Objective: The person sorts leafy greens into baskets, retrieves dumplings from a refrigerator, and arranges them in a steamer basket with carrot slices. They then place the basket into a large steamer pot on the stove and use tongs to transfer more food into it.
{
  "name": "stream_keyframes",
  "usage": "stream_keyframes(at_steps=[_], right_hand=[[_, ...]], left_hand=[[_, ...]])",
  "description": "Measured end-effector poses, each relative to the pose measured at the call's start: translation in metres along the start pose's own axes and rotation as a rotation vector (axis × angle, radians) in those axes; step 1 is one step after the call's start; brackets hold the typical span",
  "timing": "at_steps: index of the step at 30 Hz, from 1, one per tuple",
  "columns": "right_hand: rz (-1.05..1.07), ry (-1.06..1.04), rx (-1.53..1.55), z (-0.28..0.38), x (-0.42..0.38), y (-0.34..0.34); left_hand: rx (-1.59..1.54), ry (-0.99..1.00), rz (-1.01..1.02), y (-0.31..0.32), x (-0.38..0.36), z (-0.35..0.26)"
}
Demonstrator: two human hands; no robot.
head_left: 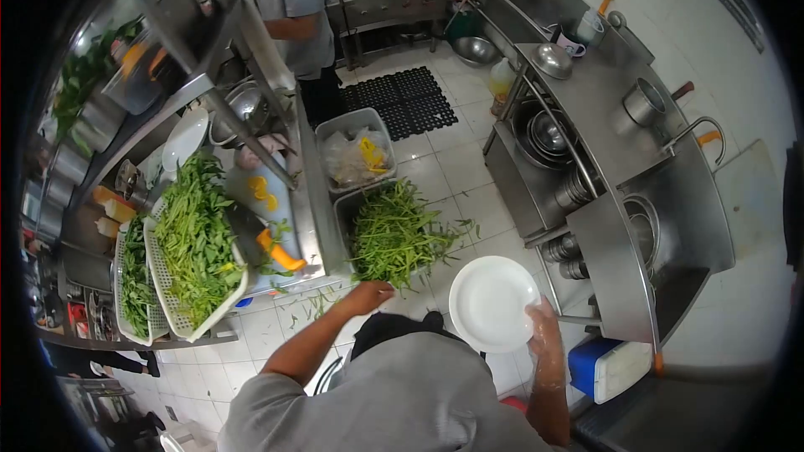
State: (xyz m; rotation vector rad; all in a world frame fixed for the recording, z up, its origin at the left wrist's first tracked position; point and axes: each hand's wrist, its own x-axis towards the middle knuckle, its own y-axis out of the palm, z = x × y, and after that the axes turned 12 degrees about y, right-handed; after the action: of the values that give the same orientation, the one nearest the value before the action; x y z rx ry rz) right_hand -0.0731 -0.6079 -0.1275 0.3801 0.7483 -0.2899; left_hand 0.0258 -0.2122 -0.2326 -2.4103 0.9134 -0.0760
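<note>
My right hand [544,328] grips the right rim of a round white plate [492,301], its thumb over the edge; the plate faces up and nothing lies on it. My left hand [368,296] is out in front of my body with its fingers curled in, and I see nothing in them. It is just short of a bin heaped with green leafy stems [394,230], some hanging over the rim. On the counter to the left, a knife with an orange handle [280,253] lies on a cutting board [276,192] beside orange peel pieces [262,191].
White baskets of leafy greens [197,234] fill the left counter. A bin with plastic bags [356,151] stands beyond the stems. Another person [293,12] is at the upper left. Steel sink counters [586,109] run along the right, with a blue cooler [610,368] below.
</note>
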Motion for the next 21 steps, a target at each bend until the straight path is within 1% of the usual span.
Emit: stream_keyframes(at_steps=[2,4,6,7,8,10,11,12,13,14,15,16,18,19,20,21], right_hand=[[0.001,-0.034,-0.001,0.016,0.017,-0.012],[0.034,-0.063,0.027,0.037,0.038,-0.012],[0.062,-0.095,0.046,0.061,0.061,-0.009],[0.085,-0.086,0.028,0.075,0.075,-0.006],[0.11,-0.074,0.009,0.089,0.089,-0.002],[0.147,-0.074,0.013,0.116,0.112,0.008],[0.178,-0.079,0.026,0.13,0.123,0.015],[0.176,-0.085,0.027,0.143,0.136,0.019],[0.175,-0.077,0.039,0.156,0.149,0.023],[0.171,-0.071,0.051,0.174,0.159,0.032],[0.124,-0.088,0.054,0.193,0.166,0.043],[0.114,-0.105,0.055,0.208,0.188,0.043],[0.127,-0.091,-0.012,0.237,0.23,0.046],[0.125,-0.124,-0.01,0.269,0.26,0.058],[0.112,-0.135,0.004,0.299,0.283,0.075],[0.091,-0.111,0.023,0.316,0.295,0.09]], left_hand=[[0.115,-0.163,-0.003,0.001,0.0,0.039],[0.287,-0.346,0.144,0.013,-0.016,0.123],[0.425,-0.394,0.264,0.014,-0.038,0.158],[0.364,-0.46,0.256,0.014,-0.048,0.165],[0.301,-0.529,0.246,0.012,-0.046,0.16],[0.085,-0.725,0.211,0.011,-0.031,0.15],[0.018,-0.77,0.168,0.016,-0.018,0.159],[-0.033,-0.74,0.156,0.018,-0.001,0.17],[0.118,-0.639,0.249,0.014,0.029,0.17],[0.268,-0.529,0.341,0.015,0.057,0.185],[0.305,-0.303,0.468,0.012,0.091,0.202],[-0.004,-0.351,0.52,0.012,0.129,0.236],[0.542,0.179,0.749,-0.027,0.232,0.217],[0.449,0.033,0.801,-0.052,0.288,0.199],[0.443,-0.029,0.795,-0.084,0.351,0.177],[0.414,-0.11,0.811,-0.111,0.394,0.159]])
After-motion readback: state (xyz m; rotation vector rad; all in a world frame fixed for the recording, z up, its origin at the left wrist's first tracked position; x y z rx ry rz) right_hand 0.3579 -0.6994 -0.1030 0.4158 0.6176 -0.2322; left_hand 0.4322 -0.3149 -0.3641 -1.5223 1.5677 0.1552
